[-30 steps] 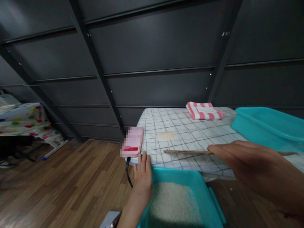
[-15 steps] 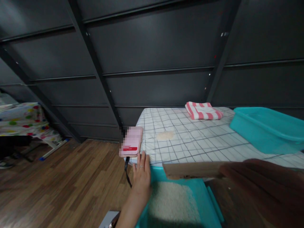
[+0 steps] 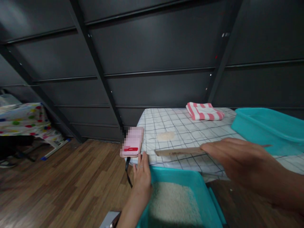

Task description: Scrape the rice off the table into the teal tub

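My right hand (image 3: 239, 161) grips a flat brown strip (image 3: 180, 151), cardboard or thin wood, by its right end. The strip is held level over the near edge of the checked tablecloth (image 3: 163, 117). Beyond its tip, a small flat patch of pale grains (image 3: 166, 136) lies on the cloth. At the table's left front corner, my left hand (image 3: 142, 174) lies flat with its fingers stretched out, beside a pink phone (image 3: 132, 142). Below the table edge stands a teal bin (image 3: 175, 171) with rice-like white grains (image 3: 174, 202) in it.
A second teal tub (image 3: 263, 136) stands on the right of the table, near a folded pink-and-white striped towel (image 3: 204, 111). A black cable (image 3: 128, 174) hangs from the phone. Dark wall panels (image 3: 154, 47) rise behind. Another table with a dotted cover (image 3: 21, 120) is far left.
My right hand has lifted the brown strip from above the bin's far rim up and away to over the tablecloth. My left hand has stayed almost in place.
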Demonstrator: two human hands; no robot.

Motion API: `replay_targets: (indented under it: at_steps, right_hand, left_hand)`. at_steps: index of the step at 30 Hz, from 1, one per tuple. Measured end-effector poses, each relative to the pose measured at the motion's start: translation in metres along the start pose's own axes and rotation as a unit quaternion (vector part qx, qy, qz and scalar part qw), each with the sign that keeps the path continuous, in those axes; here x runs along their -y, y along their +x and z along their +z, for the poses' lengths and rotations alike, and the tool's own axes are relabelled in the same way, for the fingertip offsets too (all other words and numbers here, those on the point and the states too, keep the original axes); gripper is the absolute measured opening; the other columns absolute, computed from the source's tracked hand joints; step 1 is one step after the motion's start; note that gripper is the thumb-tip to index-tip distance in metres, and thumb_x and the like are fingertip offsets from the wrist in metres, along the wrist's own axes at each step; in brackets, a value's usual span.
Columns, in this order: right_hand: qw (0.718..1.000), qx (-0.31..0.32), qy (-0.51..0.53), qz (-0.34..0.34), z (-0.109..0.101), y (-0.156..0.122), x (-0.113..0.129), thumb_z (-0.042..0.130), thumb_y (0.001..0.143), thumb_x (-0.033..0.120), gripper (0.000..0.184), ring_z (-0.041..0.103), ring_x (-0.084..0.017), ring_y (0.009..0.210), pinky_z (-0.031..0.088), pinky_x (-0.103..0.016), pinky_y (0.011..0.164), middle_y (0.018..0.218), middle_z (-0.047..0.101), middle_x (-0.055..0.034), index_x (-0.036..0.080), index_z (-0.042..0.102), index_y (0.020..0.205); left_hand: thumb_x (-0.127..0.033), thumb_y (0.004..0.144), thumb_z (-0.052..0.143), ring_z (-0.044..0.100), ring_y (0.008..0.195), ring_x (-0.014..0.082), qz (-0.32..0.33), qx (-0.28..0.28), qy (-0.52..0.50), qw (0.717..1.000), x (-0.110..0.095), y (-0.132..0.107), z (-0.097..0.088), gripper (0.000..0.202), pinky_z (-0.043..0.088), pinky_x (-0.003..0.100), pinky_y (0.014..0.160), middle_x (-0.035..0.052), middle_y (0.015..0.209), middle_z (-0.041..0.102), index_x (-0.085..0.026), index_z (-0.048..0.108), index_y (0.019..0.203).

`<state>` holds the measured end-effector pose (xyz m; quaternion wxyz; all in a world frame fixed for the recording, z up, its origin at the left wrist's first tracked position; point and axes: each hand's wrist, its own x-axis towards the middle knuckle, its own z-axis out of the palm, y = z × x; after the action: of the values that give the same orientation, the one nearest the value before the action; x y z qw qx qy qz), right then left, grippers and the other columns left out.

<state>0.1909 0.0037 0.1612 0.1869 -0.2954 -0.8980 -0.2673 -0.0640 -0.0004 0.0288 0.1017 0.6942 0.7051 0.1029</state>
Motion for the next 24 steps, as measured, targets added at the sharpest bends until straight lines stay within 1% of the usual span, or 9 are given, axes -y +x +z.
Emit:
replay_targets:
  at_steps: [2,3,5,8,11,15,19,24]
  right_hand:
    - [0.997,-0.037,-0.037,-0.049,0.01,0.024,-0.008,0.033,0.079,0.0,0.034,0.06,-0.018,0.065,0.048,-0.031,0.06,0.078,0.068,-0.0089,0.012,0.061,0.094]
    - [0.996,-0.055,-0.038,-0.067,0.016,0.035,-0.011,0.031,0.08,-0.001,0.034,0.06,-0.018,0.064,0.047,-0.032,0.06,0.077,0.068,-0.0102,0.009,0.06,0.094]
    - [0.993,-0.077,-0.02,-0.084,0.028,0.053,-0.012,0.03,0.082,0.0,0.033,0.06,-0.018,0.062,0.047,-0.031,0.058,0.076,0.068,-0.0105,0.008,0.06,0.093]
    - [0.992,-0.073,0.01,-0.104,0.04,0.066,-0.009,0.03,0.083,-0.001,0.032,0.06,-0.017,0.061,0.046,-0.03,0.059,0.076,0.068,-0.009,0.01,0.06,0.089]
    - [0.989,-0.071,0.029,-0.124,0.043,0.065,-0.008,0.031,0.083,-0.001,0.031,0.06,-0.016,0.065,0.046,-0.029,0.06,0.078,0.068,-0.0076,0.011,0.059,0.092]
    - [0.987,-0.065,0.041,-0.139,0.037,0.05,-0.014,0.029,0.086,0.002,0.031,0.059,-0.016,0.065,0.045,-0.029,0.059,0.077,0.067,-0.006,0.013,0.058,0.092]
    - [0.983,-0.079,0.058,-0.153,0.028,0.035,-0.021,0.029,0.087,0.005,0.03,0.06,-0.015,0.066,0.046,-0.027,0.061,0.077,0.068,-0.0045,0.013,0.057,0.093]
    - [0.98,-0.094,0.076,-0.16,0.018,0.03,-0.028,0.031,0.087,0.005,0.027,0.061,-0.013,0.066,0.047,-0.025,0.062,0.075,0.068,-0.0013,0.017,0.055,0.092]
  left_hand:
    - [0.01,0.049,0.036,-0.003,0.134,0.0263,-0.017,0.007,-0.011,1.0,-0.001,0.001,-0.001,0.096,0.011,0.053,0.108,0.0197,0.146,0.008,-0.002,0.006,0.14]
    - [0.009,0.049,0.037,-0.003,0.134,0.0268,-0.015,0.011,-0.019,1.0,-0.001,0.001,-0.002,0.097,0.01,0.054,0.108,0.0201,0.146,0.007,-0.001,0.004,0.14]
    - [0.008,0.05,0.038,-0.003,0.134,0.0268,-0.006,0.019,-0.034,0.999,0.001,0.001,-0.001,0.096,0.009,0.053,0.108,0.0199,0.146,0.006,-0.001,0.003,0.139]
    - [0.007,0.053,0.037,-0.002,0.134,0.0244,0.004,0.002,-0.043,0.999,0.006,0.001,0.003,0.094,0.008,0.049,0.109,0.0183,0.147,0.006,-0.002,0.0,0.14]
    - [0.006,0.054,0.037,-0.001,0.135,0.0239,0.011,-0.017,-0.042,0.999,0.01,0.001,0.009,0.095,0.007,0.048,0.11,0.0185,0.147,0.006,-0.002,-0.003,0.14]
    - [0.005,0.052,0.041,0.001,0.136,0.0244,0.007,0.0,-0.034,0.999,0.01,0.0,0.01,0.098,0.009,0.048,0.11,0.0185,0.147,0.008,-0.003,-0.003,0.14]
    - [0.005,0.053,0.04,-0.001,0.136,0.0222,-0.002,0.002,-0.033,0.999,0.004,-0.001,0.001,0.098,0.009,0.045,0.11,0.0165,0.148,0.006,-0.004,-0.003,0.14]
    - [0.005,0.06,0.038,-0.002,0.136,0.0236,-0.03,0.058,-0.026,0.998,-0.006,-0.002,-0.013,0.087,0.009,0.045,0.11,0.0178,0.147,0.003,0.001,0.003,0.139]
